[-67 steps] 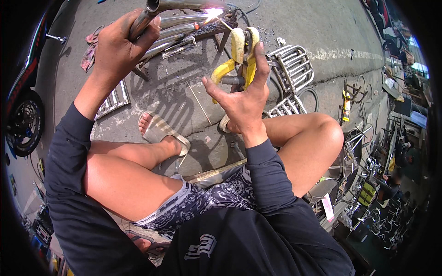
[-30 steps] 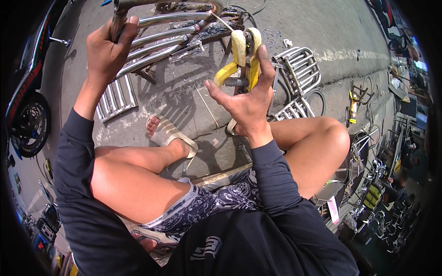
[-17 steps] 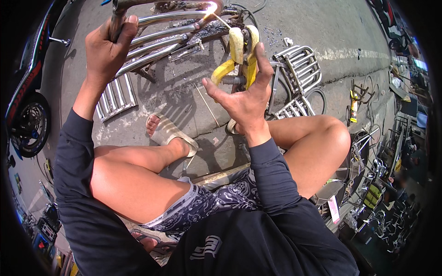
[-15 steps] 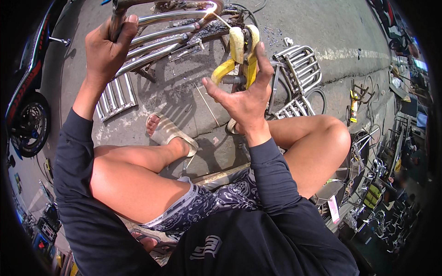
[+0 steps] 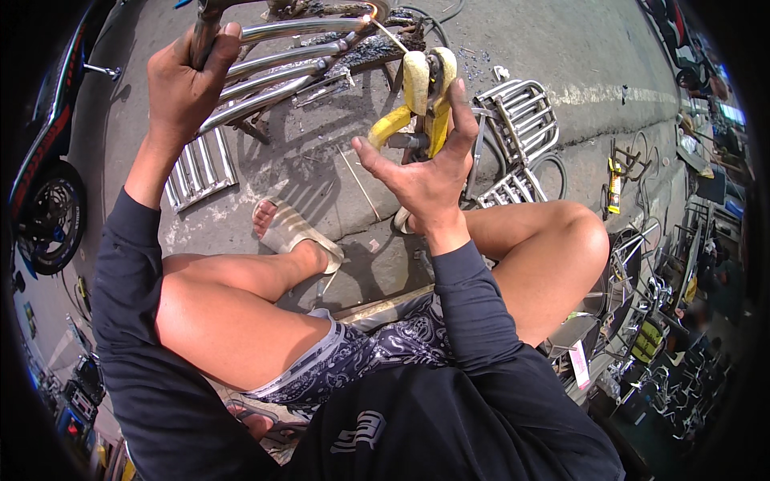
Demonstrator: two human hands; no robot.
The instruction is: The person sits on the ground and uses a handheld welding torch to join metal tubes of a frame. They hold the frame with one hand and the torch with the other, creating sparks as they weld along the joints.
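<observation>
Left hand (image 5: 188,88) wrapped around a dark pipe (image 5: 207,40); right hand (image 5: 429,180) holding a yellow rod holder (image 5: 416,84).

The right thumb and forefinger are spread either side of the holder, its lower end going into the grip, the other fingers hidden; its head lies just beyond the hand, on the far side. From that head a thin rod (image 5: 389,35) slants far and left to a small glowing spot (image 5: 368,18) at the right end of the silver tubes (image 5: 281,60), which curve rightward from near the left hand. Farther out, barred metal racks (image 5: 521,120) lie to the right on the grey floor (image 5: 585,48).
</observation>
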